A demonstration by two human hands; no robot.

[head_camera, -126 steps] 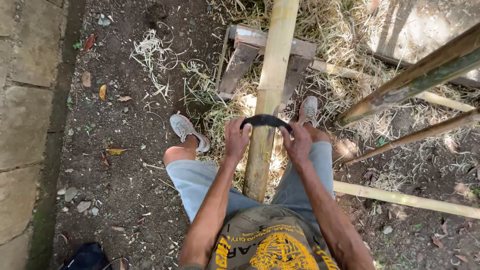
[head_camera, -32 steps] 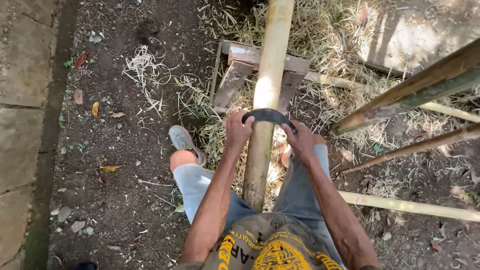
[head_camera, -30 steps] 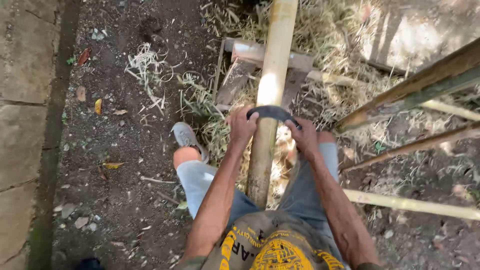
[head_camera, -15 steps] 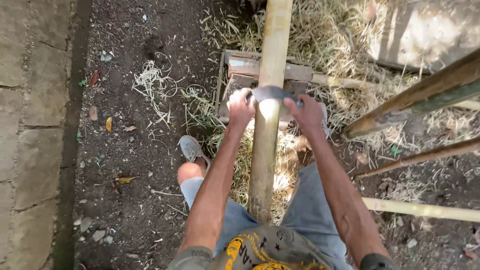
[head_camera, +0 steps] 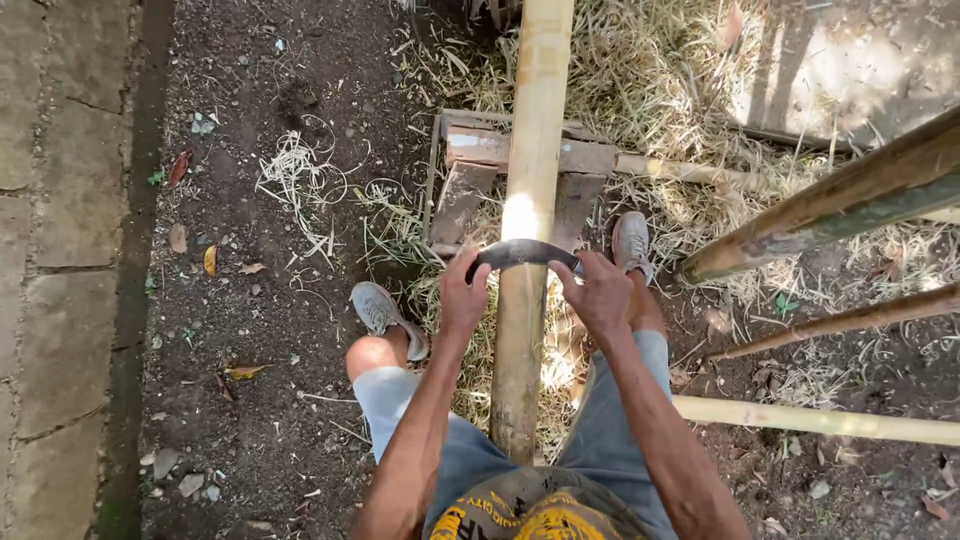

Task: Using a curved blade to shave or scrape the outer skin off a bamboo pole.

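A person sits over a long bamboo pole (head_camera: 528, 200) that runs away from them between their legs. The left hand (head_camera: 463, 297) and the right hand (head_camera: 598, 293) are apart, one on each side of the pole. Each hand is closed tight on one end of a dark curved blade (head_camera: 520, 252). The blade lies across the top of the pole and touches it, just in front of the knees.

Farther up, the pole rests on a low wooden stand (head_camera: 470, 180) on the ground. A bright patch of sun shines on the pole just above the blade.

The left shoe (head_camera: 380, 308) is on the dirt to the left of the pole. The right shoe (head_camera: 631, 243) is close beside the stand on the right. Dry straw (head_camera: 660, 90) lies all around the stand. More poles (head_camera: 850, 205) slant in from the right side. A strip of stone paving (head_camera: 60, 250) runs down the left edge.
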